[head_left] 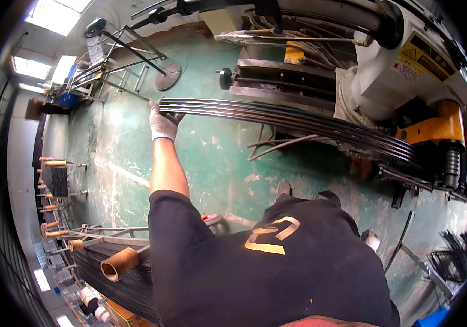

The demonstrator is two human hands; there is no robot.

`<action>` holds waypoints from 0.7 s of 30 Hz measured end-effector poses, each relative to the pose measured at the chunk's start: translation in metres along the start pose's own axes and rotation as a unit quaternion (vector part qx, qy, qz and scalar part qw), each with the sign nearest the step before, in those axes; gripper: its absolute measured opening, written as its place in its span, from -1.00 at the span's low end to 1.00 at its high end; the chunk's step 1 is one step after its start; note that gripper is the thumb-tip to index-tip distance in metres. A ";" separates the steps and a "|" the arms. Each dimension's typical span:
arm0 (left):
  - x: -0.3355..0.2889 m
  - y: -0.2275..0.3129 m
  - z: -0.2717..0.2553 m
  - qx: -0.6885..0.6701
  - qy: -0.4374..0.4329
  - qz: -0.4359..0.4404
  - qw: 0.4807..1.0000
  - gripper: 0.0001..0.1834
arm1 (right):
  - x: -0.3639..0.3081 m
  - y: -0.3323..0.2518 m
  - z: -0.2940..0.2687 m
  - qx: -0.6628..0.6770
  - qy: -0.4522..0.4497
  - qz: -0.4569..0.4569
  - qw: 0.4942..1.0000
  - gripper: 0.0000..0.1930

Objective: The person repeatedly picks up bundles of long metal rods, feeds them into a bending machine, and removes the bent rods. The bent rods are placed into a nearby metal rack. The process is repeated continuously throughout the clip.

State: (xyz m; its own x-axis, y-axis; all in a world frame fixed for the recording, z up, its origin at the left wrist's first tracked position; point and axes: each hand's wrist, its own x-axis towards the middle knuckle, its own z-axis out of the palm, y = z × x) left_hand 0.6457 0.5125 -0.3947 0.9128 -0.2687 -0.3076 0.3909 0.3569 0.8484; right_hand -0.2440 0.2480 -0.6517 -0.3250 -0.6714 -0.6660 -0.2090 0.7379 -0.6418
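My left hand (163, 121), in a pale knitted glove with a blue cuff, is stretched forward and closed around the left end of a bundle of dark metal tubes (277, 115). The tubes lie side by side and run off to the right, where their far end meets the machine near an orange bracket (435, 128) and a coil spring (451, 166). My right hand (371, 238) shows only in part beside my body, low on the right, also gloved. Its fingers are too hidden to read, and it is away from the tubes.
A large pale machine (375, 76) with warning labels fills the upper right. A stand with a round base (168, 76) is at the upper left. Racks with cardboard tubes (119, 264) and dark rods (102, 278) stand lower left; more dark rods (454, 256) lie lower right.
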 end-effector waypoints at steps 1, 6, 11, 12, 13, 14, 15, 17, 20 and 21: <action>0.002 -0.001 0.000 -0.004 -0.022 -0.006 1.000 -0.38 | 0.016 0.006 -0.009 -0.089 -0.023 -0.077 0.993 -0.67; -0.005 -0.001 -0.020 0.127 -0.053 -0.054 0.989 -0.44 | 0.052 -0.010 -0.021 -0.278 -0.028 -0.084 0.957 -0.61; 0.000 0.009 -0.024 0.129 -0.046 -0.047 0.990 -0.38 | 0.021 -0.085 0.031 -0.113 -0.036 -0.079 0.990 -0.69; 0.001 0.007 -0.029 0.099 -0.046 -0.032 0.994 -0.37 | 0.022 -0.097 0.037 -0.116 -0.055 -0.096 0.987 -0.68; -0.005 -0.002 -0.014 0.045 -0.005 0.005 0.999 -0.34 | 0.024 -0.102 0.035 -0.136 -0.065 -0.105 0.983 -0.68; -0.018 -0.012 0.000 -0.014 0.041 0.047 0.998 -0.30 | 0.029 -0.113 0.038 -0.157 -0.079 -0.121 0.977 -0.67; -0.033 -0.024 0.001 -0.056 0.035 0.055 0.996 -0.28 | 0.020 -0.130 0.048 -0.094 -0.080 -0.108 0.986 -0.66; -0.066 -0.055 0.024 -0.100 0.068 0.038 0.992 -0.22 | 0.031 -0.143 0.048 -0.078 -0.090 -0.097 0.988 -0.66; -0.121 -0.135 0.063 -0.112 0.137 -0.042 0.983 -0.13 | 0.062 -0.159 0.046 -0.111 -0.108 -0.108 0.982 -0.69; -0.136 -0.171 0.076 -0.122 0.142 -0.065 0.980 -0.13 | 0.078 -0.165 0.044 -0.132 -0.114 -0.116 0.978 -0.70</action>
State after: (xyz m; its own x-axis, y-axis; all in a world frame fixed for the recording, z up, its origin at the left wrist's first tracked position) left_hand 0.4455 0.4204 -0.4650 0.8353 -0.0781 -0.5441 0.4918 0.5486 0.6762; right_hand -0.1943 0.0707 -0.6143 -0.0341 -0.7984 -0.6012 -0.4925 0.5369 -0.6850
